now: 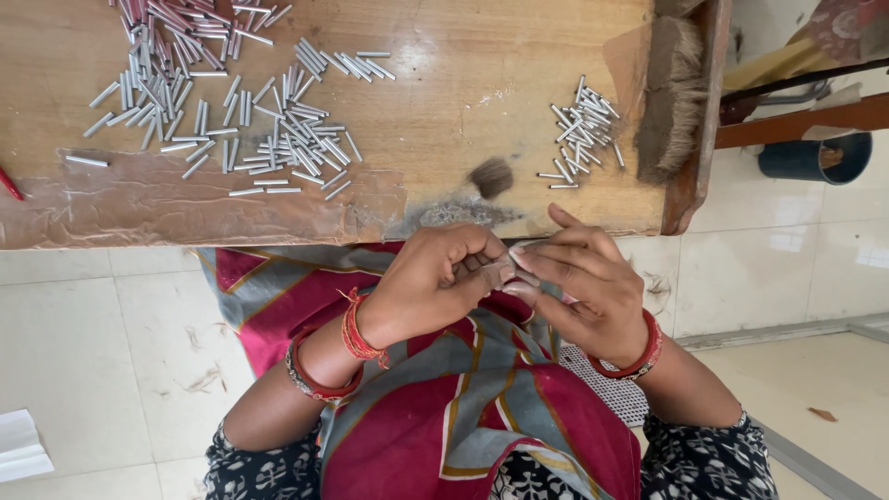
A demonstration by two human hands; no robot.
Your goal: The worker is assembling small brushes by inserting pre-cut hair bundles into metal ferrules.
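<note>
Head view: I saw left hand (435, 278) & right hand (579, 282) pinching one small metal tube (515, 250) between fingertips, just off the wooden table (444, 83) edge; its long axis ran approx left-right.

Red bangles and thread at wrists, black-and-white patterned sleeves

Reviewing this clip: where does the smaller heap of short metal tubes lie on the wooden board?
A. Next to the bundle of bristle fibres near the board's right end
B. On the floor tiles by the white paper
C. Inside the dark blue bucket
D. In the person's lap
A: the smaller heap of metal tubes lies on the wooden board just left of the bristle bundle, apart from the big pile.
</note>
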